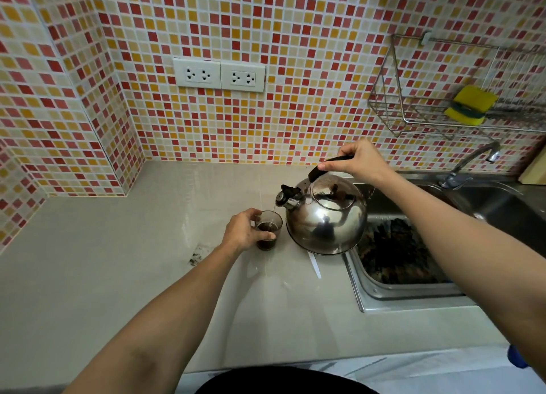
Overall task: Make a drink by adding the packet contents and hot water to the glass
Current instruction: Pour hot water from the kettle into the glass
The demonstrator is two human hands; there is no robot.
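A small clear glass (271, 226) stands on the beige counter (118, 260), with dark brown liquid in its lower part. My left hand (243, 231) is wrapped around the glass from the left. A shiny steel kettle (325, 219) is tilted to the left just right of the glass, and a thin stream of water falls from its spout (285, 199) into the glass. My right hand (359, 158) grips the kettle's black handle (320, 169) from above. A torn white packet strip (315, 264) lies on the counter below the kettle.
A steel sink (413, 297) with dark contents sits at the right, with a tap (472, 163) behind it. A wire rack (396, 110) with a yellow sponge (472, 105) hangs on the tiled wall. Two wall sockets (220, 74) are at the back. Dark crumbs (196, 256) lie left of the glass.
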